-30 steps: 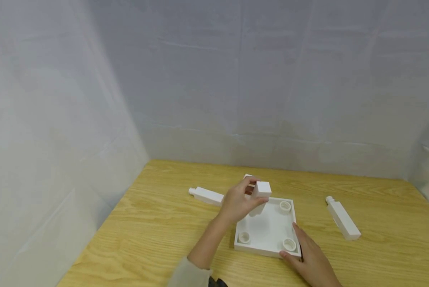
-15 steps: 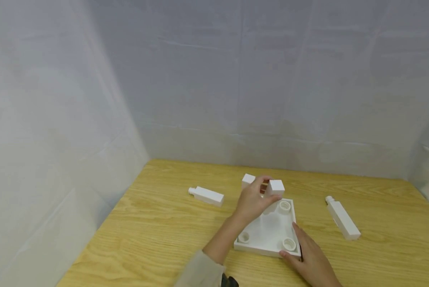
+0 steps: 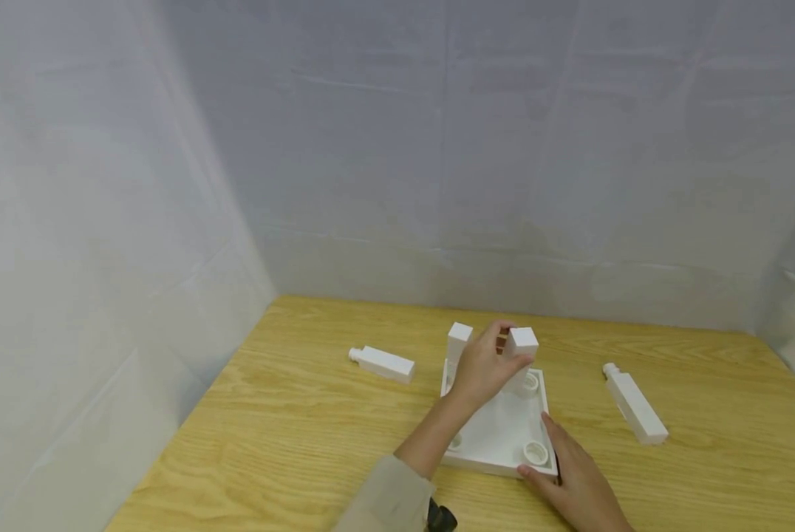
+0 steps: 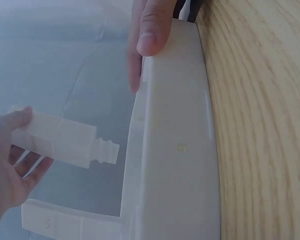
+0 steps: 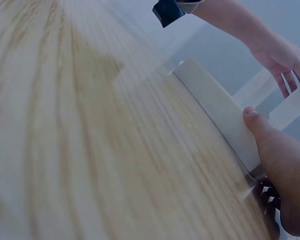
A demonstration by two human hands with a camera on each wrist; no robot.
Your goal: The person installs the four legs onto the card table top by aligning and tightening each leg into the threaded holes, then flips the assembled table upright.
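A white square base (image 3: pixel 497 432) with round corner sockets lies on the wooden table. One white leg (image 3: pixel 458 341) stands upright at its far left corner. My left hand (image 3: pixel 493 355) grips a second white leg (image 3: pixel 522 343) just above the far right socket (image 3: pixel 528 383). In the left wrist view the leg (image 4: pixel 57 140) shows a threaded stub and the left hand (image 4: pixel 10 165) holds it over the base (image 4: pixel 170 150). My right hand (image 3: pixel 557 462) rests against the base's near right corner, and its thumb (image 5: pixel 257 132) lies on the rim (image 5: pixel 217 107).
Two more white legs lie flat on the table, one (image 3: pixel 382 363) left of the base and one (image 3: pixel 635 403) to its right. Grey fabric walls close in the table at the back and on the left.
My left hand has carried the leg rightward and away, from over the base's middle to above the far right socket. The standing leg behind it came into view. My right hand stayed put.
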